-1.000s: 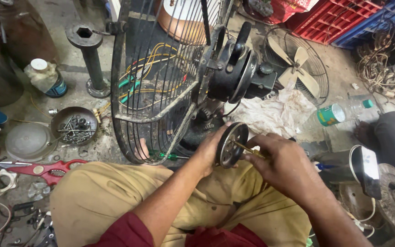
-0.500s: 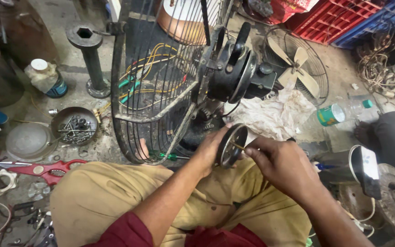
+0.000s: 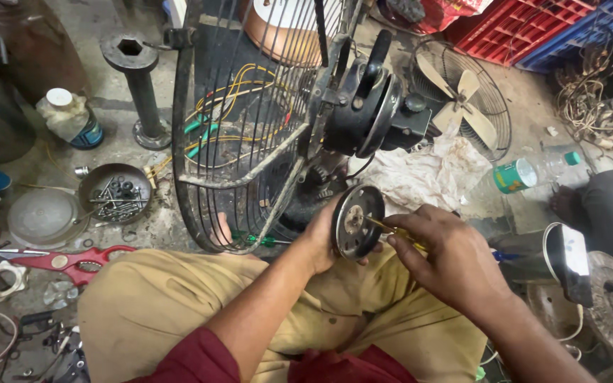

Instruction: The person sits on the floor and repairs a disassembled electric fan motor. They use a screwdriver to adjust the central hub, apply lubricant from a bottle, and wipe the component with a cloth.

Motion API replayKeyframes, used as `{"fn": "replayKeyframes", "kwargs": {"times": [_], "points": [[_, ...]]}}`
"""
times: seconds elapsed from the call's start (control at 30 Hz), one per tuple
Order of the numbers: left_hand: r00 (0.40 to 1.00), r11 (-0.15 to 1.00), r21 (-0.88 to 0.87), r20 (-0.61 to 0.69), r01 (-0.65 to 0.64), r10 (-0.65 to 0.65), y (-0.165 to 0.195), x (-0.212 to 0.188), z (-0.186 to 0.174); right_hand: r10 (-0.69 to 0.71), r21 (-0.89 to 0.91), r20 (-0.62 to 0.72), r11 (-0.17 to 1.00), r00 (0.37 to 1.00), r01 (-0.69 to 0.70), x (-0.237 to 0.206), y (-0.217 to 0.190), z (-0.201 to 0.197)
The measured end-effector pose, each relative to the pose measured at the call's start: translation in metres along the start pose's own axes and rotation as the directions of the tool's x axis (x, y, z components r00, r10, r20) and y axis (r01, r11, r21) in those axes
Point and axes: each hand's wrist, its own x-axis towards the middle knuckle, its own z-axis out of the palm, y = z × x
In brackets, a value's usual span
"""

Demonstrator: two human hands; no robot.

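Two hands busy: left hand (image 3: 321, 237) grips round dark metal disc (image 3: 357, 221); right hand (image 3: 448, 259) pinches thin yellow-handled screwdriver (image 3: 391, 228).

This is a repair workshop, worked on a stained concrete floor (image 3: 129, 92). A fan cage (image 3: 243, 142) with a black motor (image 3: 367, 113) stands mid-floor, and a second fan (image 3: 462, 96) lies toward the far right corner. A bowl of screws (image 3: 113, 193) and red snips (image 3: 65, 259) lie at the left edge, and plastic crates (image 3: 533, 28) and tangled wire (image 3: 590, 92) fill the far right.

Fan cage (image 3: 250, 142) and motor (image 3: 370, 113) crowd the hands, seemingly.
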Motion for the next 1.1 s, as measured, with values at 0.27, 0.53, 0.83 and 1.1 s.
{"fn": "replayKeyframes", "kwargs": {"times": [0.27,0.53,0.83,1.1], "points": [[1.0,1.0,0.018,0.012,0.023,-0.023,0.0,-0.0023,0.0026,0.021,-0.018,0.008,1.0,1.0,-0.02,0.0037,-0.0076,-0.0002],[0.999,0.999,0.038,-0.029,0.017,-0.016,0.0009,-0.0023,0.0058,-0.011,-0.026,-0.008,1.0,1.0,0.01,0.0029,-0.0046,0.0022],[0.998,0.998,0.053,-0.06,0.036,-0.033,0.002,-0.0009,0.0065,0.037,-0.058,0.025,0.998,0.999,-0.035,0.0032,-0.0036,0.0047],[0.998,0.998,0.047,-0.05,0.044,-0.042,0.0008,-0.0016,0.0039,-0.044,-0.112,0.015,0.993,0.999,0.046,0.0026,0.0004,0.0077]]}}
